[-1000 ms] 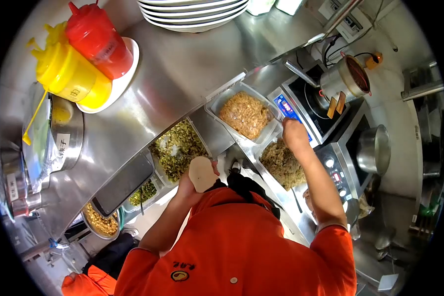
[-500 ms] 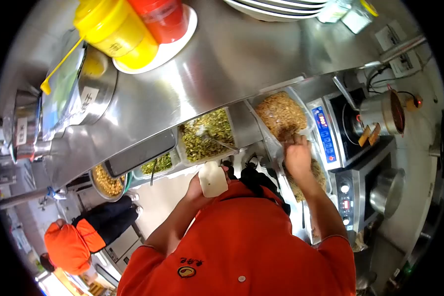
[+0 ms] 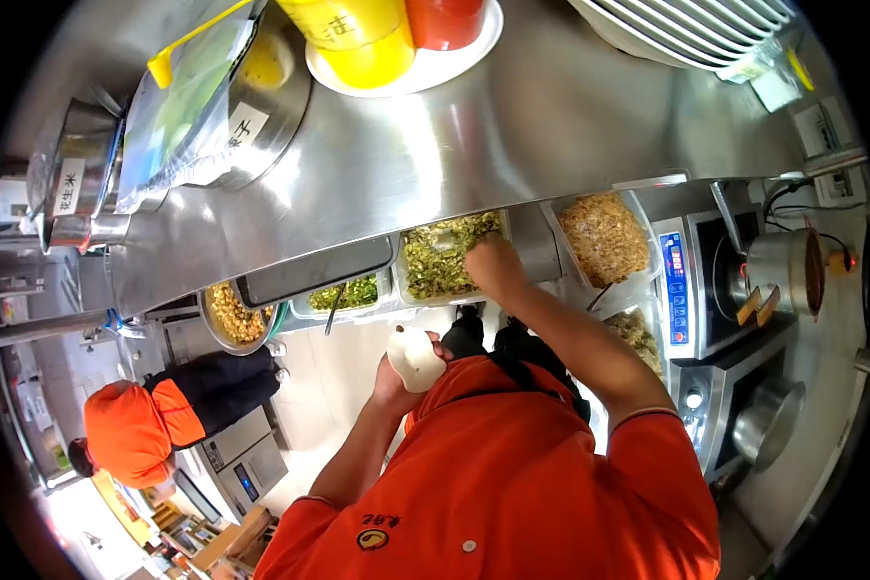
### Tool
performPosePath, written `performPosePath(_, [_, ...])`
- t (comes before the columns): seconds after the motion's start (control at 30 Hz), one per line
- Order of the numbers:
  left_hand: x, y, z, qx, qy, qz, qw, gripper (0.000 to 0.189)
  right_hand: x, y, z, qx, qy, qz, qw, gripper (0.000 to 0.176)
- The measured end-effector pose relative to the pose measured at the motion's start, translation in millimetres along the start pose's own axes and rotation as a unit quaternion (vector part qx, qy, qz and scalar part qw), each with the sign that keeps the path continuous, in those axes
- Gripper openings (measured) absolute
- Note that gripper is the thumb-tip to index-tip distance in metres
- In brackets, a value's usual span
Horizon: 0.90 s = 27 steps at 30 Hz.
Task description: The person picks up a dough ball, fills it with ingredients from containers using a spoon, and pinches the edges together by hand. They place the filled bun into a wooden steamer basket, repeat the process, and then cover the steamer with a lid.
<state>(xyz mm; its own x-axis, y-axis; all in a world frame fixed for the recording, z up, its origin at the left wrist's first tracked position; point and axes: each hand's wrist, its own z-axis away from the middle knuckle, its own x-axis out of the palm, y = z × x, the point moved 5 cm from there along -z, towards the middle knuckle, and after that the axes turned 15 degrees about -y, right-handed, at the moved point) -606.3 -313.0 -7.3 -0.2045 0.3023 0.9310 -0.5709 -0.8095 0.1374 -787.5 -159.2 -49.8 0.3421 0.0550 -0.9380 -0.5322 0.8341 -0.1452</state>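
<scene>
Biggest thing here is the long, shiny stainless-steel shelf [image 3: 551, 116] running across the top half of the view. At its front edge, over on the right, sits a translucent rectangular plastic tub [image 3: 636, 284] of crumbly tan-brown mix [image 3: 604, 237]. Left of that there's a clear rectangular plastic tub [image 3: 435, 302] of chopped green filling [image 3: 433, 271]. My guess is they're lined up there so both are an easy reach from one standing spot.

The right hand [image 3: 493, 269] is at the right side of the green tub, fingers curled downward. Can't tell if it's closed on anything, since the back of the hand hides the fingertips. There's a greyish shiny bit, maybe a metal spoon [image 3: 445, 239], lying in the green stuff.

The left hand [image 3: 393, 389] is cupped around a thin, pale, round dough sheet [image 3: 414, 360] close to the belly, probably to keep it steady and facing up. The sheet looks soft, smooth and off-white, bending into a shallow cup, with a slightly wavy edge.
</scene>
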Motion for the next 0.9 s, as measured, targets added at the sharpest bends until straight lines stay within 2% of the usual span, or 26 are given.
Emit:
performPosePath(0.07, [-22,5,0,0.049,0.014,-0.075,0.996,0.051,9,1,-22,0.020,0.030,-0.032,0.999,0.011])
performPosePath(0.13, [-22,9,-7,0.073,-0.015,-0.056,0.996,0.047,9,-1,-36,0.038,0.062,-0.066,0.995,0.011])
performPosePath(0.2, [-6,17,-8,0.081,0.088,0.000,0.993,0.047,5,-19,-45,-0.035,-0.060,-0.080,0.994,0.013])
performPosePath(0.23, [-1,21,-9,0.066,0.072,-0.001,0.995,0.048,6,-27,-43,-0.038,-0.060,-0.080,0.994,0.013])
performPosePath(0.27, [-5,24,-8,0.067,0.074,0.000,0.995,0.048,11,-37,-35,-0.047,-0.079,-0.140,0.986,0.013])
performPosePath(0.3, [-9,27,-9,0.056,0.038,-0.025,0.997,0.048,14,-42,-32,-0.056,-0.098,-0.196,0.974,0.014])
performPosePath(0.33, [-10,28,-12,0.046,0.002,-0.048,0.998,0.047,14,-40,-32,-0.058,-0.100,-0.193,0.974,0.014])
performPosePath(0.37, [-13,29,-12,0.049,0.003,-0.045,0.998,0.047,20,-36,-31,-0.040,-0.158,-0.208,0.964,0.016])
performPosePath(0.43, [-13,36,-15,0.097,-0.068,-0.031,0.992,0.046,41,-26,-32,-0.017,-0.273,-0.252,0.928,0.020])
performPosePath(0.47, [-16,37,-16,0.100,-0.068,-0.029,0.992,0.046,54,-17,-31,-0.019,-0.275,-0.250,0.928,0.020])
performPosePath(0.53, [-24,42,-18,0.133,-0.014,-0.033,0.990,0.043,69,-6,-28,-0.093,-0.249,-0.415,0.870,0.021])
performPosePath(0.57, [-8,47,-19,0.143,-0.031,-0.018,0.989,0.035,60,-4,-21,-0.093,-0.249,-0.413,0.871,0.021])
performPosePath(0.63, [-10,51,-27,0.135,-0.010,0.019,0.991,0.035,46,6,0,-0.026,-0.262,-0.472,0.841,0.022])
performPosePath(0.67, [-13,49,-29,0.124,0.013,0.055,0.991,0.035,42,10,8,-0.025,-0.264,-0.470,0.842,0.022])
performPosePath(0.7, [-21,49,-34,0.134,-0.039,0.038,0.989,0.039,37,15,16,-0.007,-0.255,-0.475,0.842,0.023])
performPosePath(0.77, [-15,49,-45,0.123,-0.047,0.047,0.990,0.041,32,23,30,0.012,-0.247,-0.476,0.844,0.024])
performPosePath(0.83, [4,50,-56,0.111,-0.067,0.047,0.990,0.041,25,31,41,0.044,-0.176,-0.555,0.812,0.027])
performPosePath(0.9, [13,51,-62,0.116,-0.050,0.060,0.990,0.040,17,36,44,0.043,-0.165,-0.550,0.818,0.028])
